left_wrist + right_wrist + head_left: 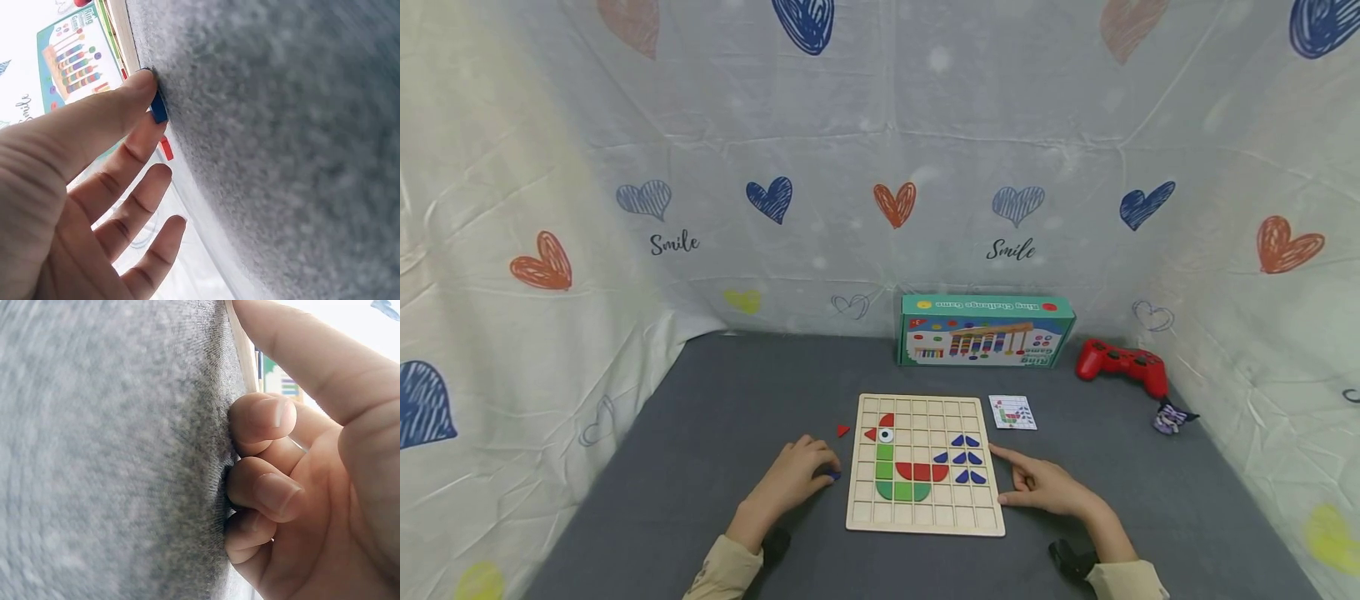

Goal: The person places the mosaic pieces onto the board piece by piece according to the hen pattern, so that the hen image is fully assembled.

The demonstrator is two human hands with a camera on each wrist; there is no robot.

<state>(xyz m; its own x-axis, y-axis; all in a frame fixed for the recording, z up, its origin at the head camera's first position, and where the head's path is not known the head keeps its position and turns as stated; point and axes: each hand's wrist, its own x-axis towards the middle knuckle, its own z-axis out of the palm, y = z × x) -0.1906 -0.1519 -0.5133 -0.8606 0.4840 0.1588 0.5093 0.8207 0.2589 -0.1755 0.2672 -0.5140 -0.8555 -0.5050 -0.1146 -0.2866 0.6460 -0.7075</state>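
A wooden grid board (867,517) lies on the dark grey table, with red, green and blue pieces set in its cells in the shape of a bird. Left of the board, my left hand (796,473) pinches a small blue piece (159,107) between thumb and index finger, low over the cloth. A loose red triangle (843,431) lies just beyond that hand, beside the board. On the other side, my right hand (1051,487) rests with index finger and thumb at the board's right edge, its other fingers folded in.
A pattern card (1012,412) showing the bird lies right of the board. Behind stands a green game box (985,331). A red game controller (1122,365) and a small purple-and-black figure (1172,417) are at the far right. A heart-printed curtain (827,108) hangs around the table.
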